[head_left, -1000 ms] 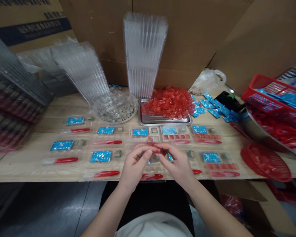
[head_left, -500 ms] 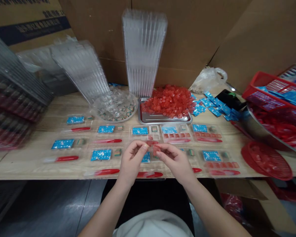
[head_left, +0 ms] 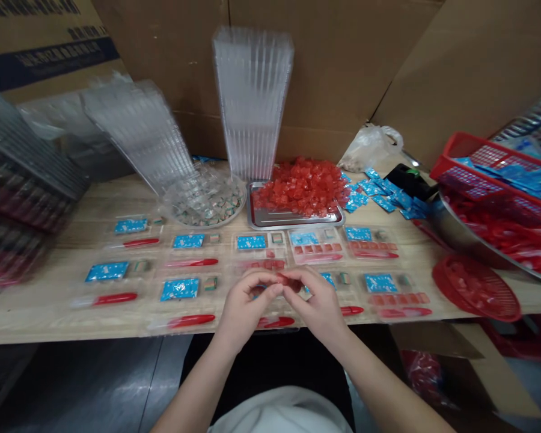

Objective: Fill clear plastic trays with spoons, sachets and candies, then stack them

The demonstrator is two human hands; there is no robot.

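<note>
- Hands were curled narrow and brought together over the table: a small red candy cube [head_left: 288,282] was pinched between the fingertips of the left hand [head_left: 247,311] and the right hand [head_left: 318,305], above the front rows of trays.
- At far left, a blurred stack of filled trays [head_left: 20,222] was seen beside a leaning stack of clear plastic trays [head_left: 137,135].
- Along the wooden table [head_left: 36,316], open clear trays were laid out in rows, with blue sachets [head_left: 107,271] and red sticks [head_left: 115,298] placed in them.
- A round clear dish of small wrapped sweets [head_left: 205,201] was set just beside an upright stack of clear trays [head_left: 252,102].
- A steel tray [head_left: 295,221] was heaped with red cubes [head_left: 300,187], and loose blue packets [head_left: 383,201] were scattered to its right, in front of a plastic bag [head_left: 369,149].
- At far right, a red plastic basket [head_left: 451,147] was propped on a steel bowl of red pieces [head_left: 460,231], and a round red strainer [head_left: 473,316] was left on the table's edge.
</note>
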